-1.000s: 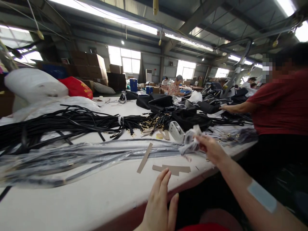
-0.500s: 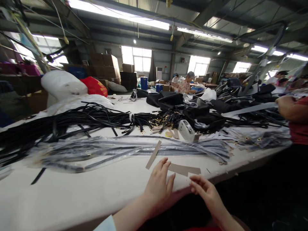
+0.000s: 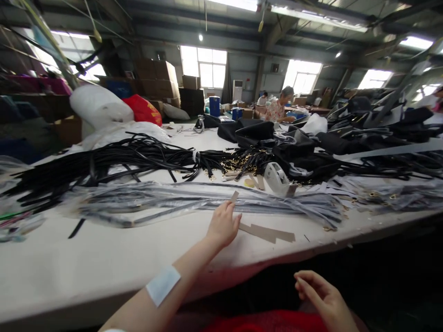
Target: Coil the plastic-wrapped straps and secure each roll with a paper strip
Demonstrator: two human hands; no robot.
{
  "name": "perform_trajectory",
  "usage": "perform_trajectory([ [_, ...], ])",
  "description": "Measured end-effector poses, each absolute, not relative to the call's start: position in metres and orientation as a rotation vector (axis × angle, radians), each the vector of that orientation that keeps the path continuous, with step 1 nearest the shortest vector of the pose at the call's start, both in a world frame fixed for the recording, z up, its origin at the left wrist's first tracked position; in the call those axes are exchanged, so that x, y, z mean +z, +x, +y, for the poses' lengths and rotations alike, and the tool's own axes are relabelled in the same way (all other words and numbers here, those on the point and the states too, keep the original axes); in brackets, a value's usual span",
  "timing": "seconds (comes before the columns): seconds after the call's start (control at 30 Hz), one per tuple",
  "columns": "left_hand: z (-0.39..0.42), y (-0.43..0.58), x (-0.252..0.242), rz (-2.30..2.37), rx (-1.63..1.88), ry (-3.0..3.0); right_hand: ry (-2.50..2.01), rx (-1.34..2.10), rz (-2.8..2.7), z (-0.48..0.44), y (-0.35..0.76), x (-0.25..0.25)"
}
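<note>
My left hand (image 3: pixel 222 225) reaches over the table (image 3: pixel 114 258), fingers curled down onto a grey-brown strip (image 3: pixel 235 196) that looks like card. Only the strip's upper end shows past the fingers; the rest is hidden under the hand. Just right of it lie two more such strips (image 3: pixel 266 232), overlapping. Off the front edge, my right hand (image 3: pixel 320 295) hangs low with thumb and forefinger pinched together; anything between them is too small to make out. Beyond the left hand stretches a row of dark straps in clear plastic (image 3: pixel 166 203).
Behind the bagged straps lies a long bundle of black straps (image 3: pixel 114 159) with gold clasps (image 3: pixel 238 161). A white tape dispenser (image 3: pixel 276 179) stands near them. Black bags (image 3: pixel 254 133) are heaped farther back. A person (image 3: pixel 277 108) sits at another table in the background.
My left hand has moved forward onto the card strip. The right hand has drawn back from the table edge, lower and to the right. The view has turned; the co-worker's arm at right is gone.
</note>
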State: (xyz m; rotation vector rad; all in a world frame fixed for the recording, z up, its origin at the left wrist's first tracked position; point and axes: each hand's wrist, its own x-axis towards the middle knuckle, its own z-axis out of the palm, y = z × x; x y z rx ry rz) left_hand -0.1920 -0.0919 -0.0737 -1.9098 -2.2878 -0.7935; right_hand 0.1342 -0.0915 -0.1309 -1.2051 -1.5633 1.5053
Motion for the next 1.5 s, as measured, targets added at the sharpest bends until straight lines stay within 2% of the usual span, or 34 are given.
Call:
perform_trajectory([
  [0.27, -0.075, -0.283, -0.09, -2.614, -0.512, -1.527, -1.224, 1.633, -1.602, -0.095, 0.121, -0.144],
  [0.57, -0.084, -0.292, -0.089, -2.677, -0.506, -1.421, -1.188, 1.594, -1.696, -0.097, 0.113, -0.149],
  [0.7, -0.086, -0.29, -0.091, -2.694, -0.536, -1.38, -1.2, 1.346, -1.852, -0.096, 0.113, -0.146],
  [0.87, -0.084, -0.267, -0.093, -2.624, -0.574, -1.497, -1.001, 0.605, -2.268, -0.077, 0.073, -0.116],
  [0.97, -0.089, -0.243, -0.093, -2.475, -0.57, -1.762, -0.836, 0.378, -2.438, -0.063, 0.036, -0.104],
  [1.27, -0.106, -0.187, -0.103, -1.974, -0.5, -2.49, -0.883, 0.078, -2.449, -0.039, 0.007, -0.129],
  [1.4, -0.094, -0.176, -0.103, -1.839, -0.585, -2.683, -0.939, 0.066, -2.51, -0.026, 0.014, -0.135],
  [1.5, -0.067, -0.171, -0.098, -1.925, -0.58, -2.606, -0.967, 0.118, -2.518, -0.016, 0.017, -0.136],
])
